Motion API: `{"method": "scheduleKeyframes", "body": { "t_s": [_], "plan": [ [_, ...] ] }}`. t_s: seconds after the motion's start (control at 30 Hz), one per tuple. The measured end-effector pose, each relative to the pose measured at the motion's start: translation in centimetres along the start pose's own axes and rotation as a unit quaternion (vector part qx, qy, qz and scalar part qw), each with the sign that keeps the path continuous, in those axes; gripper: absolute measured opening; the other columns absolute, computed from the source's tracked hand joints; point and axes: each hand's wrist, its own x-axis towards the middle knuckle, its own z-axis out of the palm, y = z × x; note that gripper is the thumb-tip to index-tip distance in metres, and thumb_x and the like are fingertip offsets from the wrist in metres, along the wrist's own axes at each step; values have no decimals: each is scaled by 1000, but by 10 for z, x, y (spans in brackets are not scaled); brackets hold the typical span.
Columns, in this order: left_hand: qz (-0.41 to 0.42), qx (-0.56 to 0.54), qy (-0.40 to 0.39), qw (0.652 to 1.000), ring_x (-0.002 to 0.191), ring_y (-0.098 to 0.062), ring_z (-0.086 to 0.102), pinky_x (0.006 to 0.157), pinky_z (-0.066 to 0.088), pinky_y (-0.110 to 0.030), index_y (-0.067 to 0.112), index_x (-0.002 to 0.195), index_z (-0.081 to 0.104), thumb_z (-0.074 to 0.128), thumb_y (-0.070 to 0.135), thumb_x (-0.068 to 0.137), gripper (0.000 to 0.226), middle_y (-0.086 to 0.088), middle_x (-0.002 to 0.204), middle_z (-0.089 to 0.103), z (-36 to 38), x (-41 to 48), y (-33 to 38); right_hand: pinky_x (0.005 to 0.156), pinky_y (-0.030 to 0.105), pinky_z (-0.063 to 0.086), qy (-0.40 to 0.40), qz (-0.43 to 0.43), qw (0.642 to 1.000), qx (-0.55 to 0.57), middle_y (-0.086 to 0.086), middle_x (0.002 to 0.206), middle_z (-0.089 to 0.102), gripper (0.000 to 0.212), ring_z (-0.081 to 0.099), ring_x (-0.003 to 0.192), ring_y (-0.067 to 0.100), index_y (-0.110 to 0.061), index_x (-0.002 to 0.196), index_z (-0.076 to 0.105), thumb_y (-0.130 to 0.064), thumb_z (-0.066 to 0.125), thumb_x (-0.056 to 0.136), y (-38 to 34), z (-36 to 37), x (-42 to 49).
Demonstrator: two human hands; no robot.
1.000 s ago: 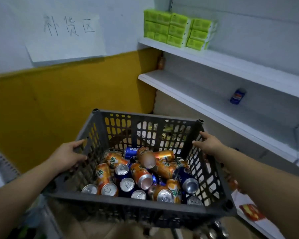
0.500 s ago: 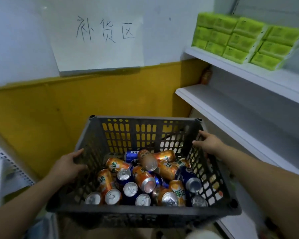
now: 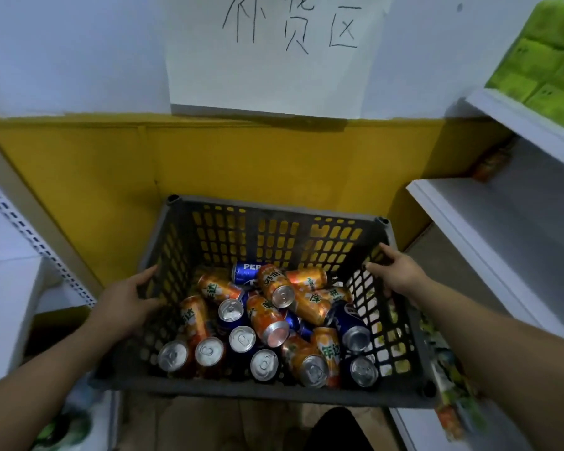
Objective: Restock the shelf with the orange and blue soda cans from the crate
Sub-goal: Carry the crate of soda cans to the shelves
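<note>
- One dark grey slotted crate (image 3: 274, 208) is seen at the lower centre of the frame, against a yellow wall panel (image 3: 111, 190).
- At least nine orange soda cans (image 3: 267, 315) and at least five blue soda cans (image 3: 246, 271) are heaped inside it; an exact count is prevented by overlap.
- Ten silver can ends are turned toward the camera. Four cans at the lower left appear to be stood upright, while most heaped ones are laid with long axes slanting from upper left to lower right.
- The crate's left wall is gripped by the left hand (image 3: 124, 307) and its right wall by the right hand (image 3: 396, 273), fingers (image 3: 385, 250) hooked at the rim.
- A white shelf (image 3: 502, 209) is seen at the right edge, green packs (image 3: 554, 60) above it, and one paper sign (image 3: 267, 76) at top centre.
</note>
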Motion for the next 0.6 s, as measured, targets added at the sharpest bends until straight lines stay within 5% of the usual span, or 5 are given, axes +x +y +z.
{"method": "scheduleKeyframes", "body": {
  "t_s": [0.23, 0.37, 0.53, 0.6],
  "plan": [
    [-77, -50, 7, 996, 70, -19, 61, 52, 43, -29, 26, 144, 39, 69, 12, 83, 69, -9, 99, 67, 42, 2, -26, 85, 40, 50, -78, -22, 996, -27, 10, 153, 37, 74, 50, 125, 34, -27, 153, 25, -35, 65, 91, 11, 36, 60],
    [-117, -60, 35, 991, 75, -25, 64, 58, 50, -36, 25, 143, 41, 68, 9, 83, 68, -11, 106, 68, 92, 8, -30, 91, 53, 51, -130, -28, 991, -31, 19, 143, 47, 75, 55, 116, 45, -24, 154, 20, -31, 64, 92, 41, 59, 108],
    [-144, -28, 62, 987, 68, -20, 62, 53, 47, -29, 24, 142, 42, 69, 8, 82, 68, -9, 102, 67, 171, 20, -38, 73, 33, 49, -183, -57, 981, -25, 12, 150, 42, 78, 62, 94, 25, -26, 154, 16, -32, 63, 92, 98, 90, 173],
    [-148, -32, 73, 986, 60, -17, 59, 48, 43, -28, 22, 141, 43, 69, 5, 81, 68, -8, 95, 64, 201, 32, -41, 61, 23, 43, -187, -65, 980, -24, 9, 149, 43, 79, 49, 71, 8, -28, 154, 15, -33, 63, 92, 121, 106, 200]
  ]
}}
